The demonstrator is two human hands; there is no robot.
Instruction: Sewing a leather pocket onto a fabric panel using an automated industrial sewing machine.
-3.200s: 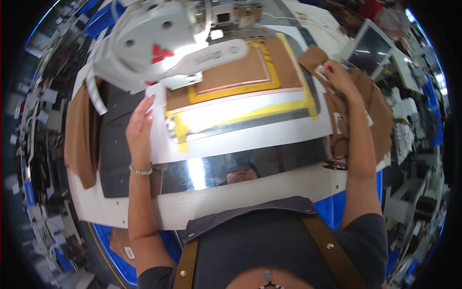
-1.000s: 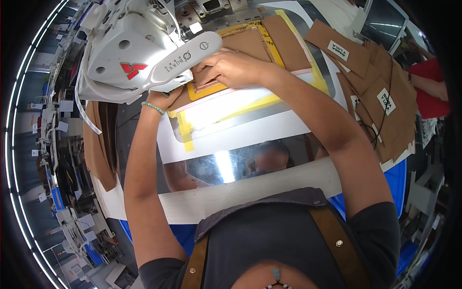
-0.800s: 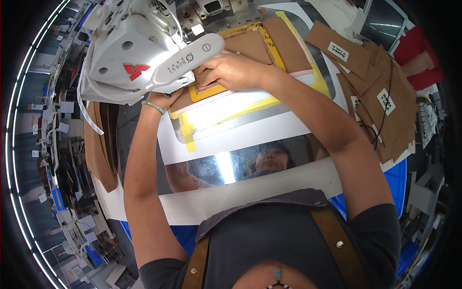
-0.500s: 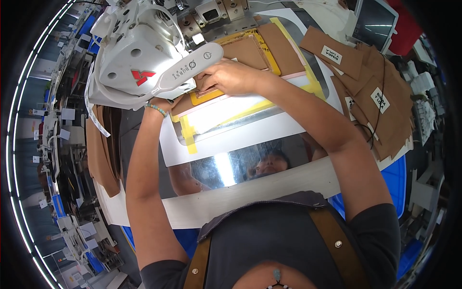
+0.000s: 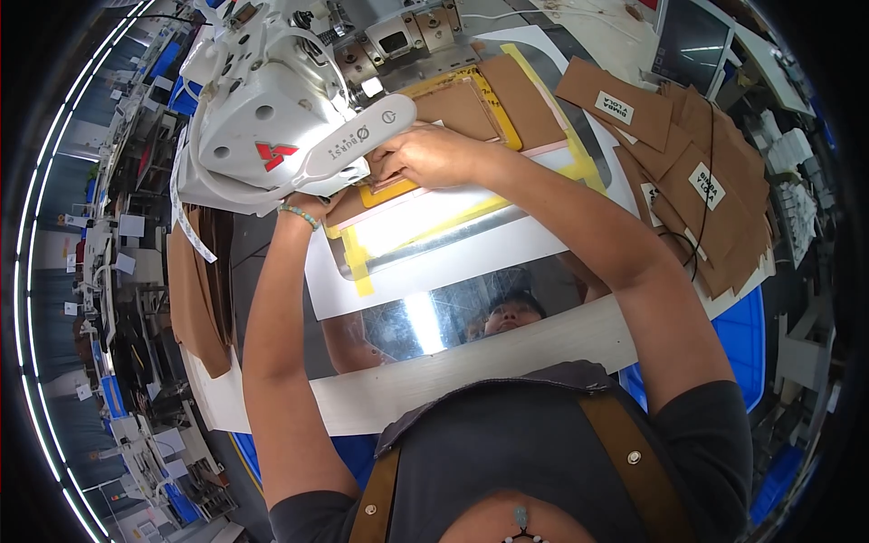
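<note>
Below the head of a white sewing machine (image 5: 244, 136), my right hand (image 5: 434, 156) rests at the near-left part of a yellow frame (image 5: 499, 113). Its fingers are bent and drawn together, pointing down at the brown material inside the frame; what they pinch, if anything, is hidden. My left hand (image 5: 322, 204) reaches in under the machine head from the left, its fingers covered by the machine. The frame lies on a flat brown sheet (image 5: 525, 98) edged with yellow tape (image 5: 360, 274). Beneath these is a white sheet (image 5: 337, 299).
Brown labelled pieces (image 5: 715, 213) are heaped at the right, a dark cable across them. Longer brown pieces (image 5: 201, 312) hang at the left. A screen (image 5: 692, 45) stands at the far right. Shiny metal (image 5: 453, 312) fills the near table, and a blue bin (image 5: 738, 348) sits below.
The whole view has shifted slightly. Both hands stay near the frame under the machine head, and the right hand's fingers remain bent. No piece has visibly been picked up or let go.
</note>
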